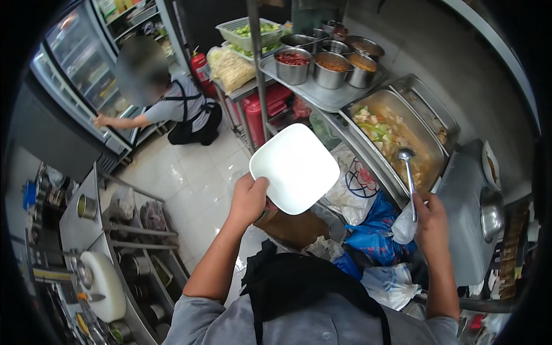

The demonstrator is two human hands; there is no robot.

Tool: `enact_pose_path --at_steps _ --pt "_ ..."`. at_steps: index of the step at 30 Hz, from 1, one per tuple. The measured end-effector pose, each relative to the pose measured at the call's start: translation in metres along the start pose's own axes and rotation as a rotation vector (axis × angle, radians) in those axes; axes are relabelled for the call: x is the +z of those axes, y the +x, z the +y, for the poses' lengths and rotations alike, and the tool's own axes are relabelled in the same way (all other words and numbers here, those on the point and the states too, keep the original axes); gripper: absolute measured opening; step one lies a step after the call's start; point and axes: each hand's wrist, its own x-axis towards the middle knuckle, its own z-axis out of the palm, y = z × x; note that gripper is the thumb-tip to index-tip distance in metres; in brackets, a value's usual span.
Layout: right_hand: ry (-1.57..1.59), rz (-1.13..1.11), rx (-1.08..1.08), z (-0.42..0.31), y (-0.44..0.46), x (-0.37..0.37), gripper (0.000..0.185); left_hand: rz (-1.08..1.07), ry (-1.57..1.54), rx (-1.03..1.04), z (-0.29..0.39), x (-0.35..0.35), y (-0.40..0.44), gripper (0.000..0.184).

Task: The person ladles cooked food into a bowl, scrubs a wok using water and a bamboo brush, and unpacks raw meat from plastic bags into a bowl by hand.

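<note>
A white squarish dish (296,167) is held out in front of me, its inside bare. My left hand (250,199) grips it by the near left edge, thumb over the rim. To the right, my right hand (430,221) is closed round the handle of a metal ladle (409,172). The ladle's bowl rests at the surface of a vegetable stew (382,129) with broth. That stew fills a deep rectangular steel pan (439,150). The dish is apart from the pan, to its left.
Steel pots (293,70) of sauces stand on a shelf beyond the pan. Plastic bags (376,230) lie below. A co-worker (187,103) crouches by an open fridge (86,63). At left is a steel table (86,227); a red fire extinguisher (200,66) stands at the back.
</note>
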Motion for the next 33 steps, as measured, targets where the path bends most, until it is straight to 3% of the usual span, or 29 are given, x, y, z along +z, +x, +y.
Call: enact_pose_path --at_steps 3,6,7,9,10,13,15,18,19,21,26,30,33 --pt "-0.006 0.169 -0.025 -0.026 0.000 -0.020 0.037 0.017 0.043 -0.074 -0.012 0.004 -0.018 0.030" --pt "0.372 0.260 -0.149 -0.055 -0.028 -0.005 0.029 0.060 0.276 -0.205 -0.053 -0.002 -0.041 0.034" --pt "0.682 0.122 -0.104 -0.071 -0.032 0.004 0.027 -0.014 0.667 0.089 -0.090 -0.011 -0.045 0.035" --pt "1.101 -0.252 0.286 -0.095 -0.046 0.061 0.031 0.081 0.362 -0.162 -0.116 -0.007 -0.062 0.033" --pt "1.117 -0.366 0.313 -0.111 -0.044 0.082 0.037 0.111 0.042 -0.301 -0.113 -0.011 -0.072 0.032" --pt "1.093 -0.464 0.294 -0.136 -0.037 0.134 0.043 0.009 -0.011 -0.246 -0.098 -0.048 -0.103 0.033" --pt "1.331 -0.654 0.431 -0.157 -0.022 0.162 0.043 0.019 -0.012 -0.224 -0.082 -0.076 -0.120 0.031" --pt "1.527 -0.820 0.350 -0.216 0.006 0.146 0.021 0.035 -0.075 -0.221 -0.081 -0.121 -0.138 0.030" --pt "1.533 -0.827 0.322 -0.229 0.015 0.161 0.021 0.061 -0.085 -0.201 -0.083 -0.133 -0.142 0.030" --pt "1.347 -0.821 0.028 -0.266 0.030 0.183 0.033 0.107 -0.078 -0.206 -0.079 -0.168 -0.154 0.031" --pt "1.414 -0.866 0.125 -0.414 0.055 0.166 0.027 0.243 -0.108 -0.219 -0.073 -0.262 -0.191 0.032" --pt "1.437 -0.938 0.057 -0.505 0.070 0.175 0.023 0.450 -0.128 -0.211 -0.102 -0.336 -0.202 0.037" --pt "1.488 -0.973 0.047 -0.549 0.084 0.180 0.024 0.381 -0.075 -0.215 -0.105 -0.382 -0.212 0.048"
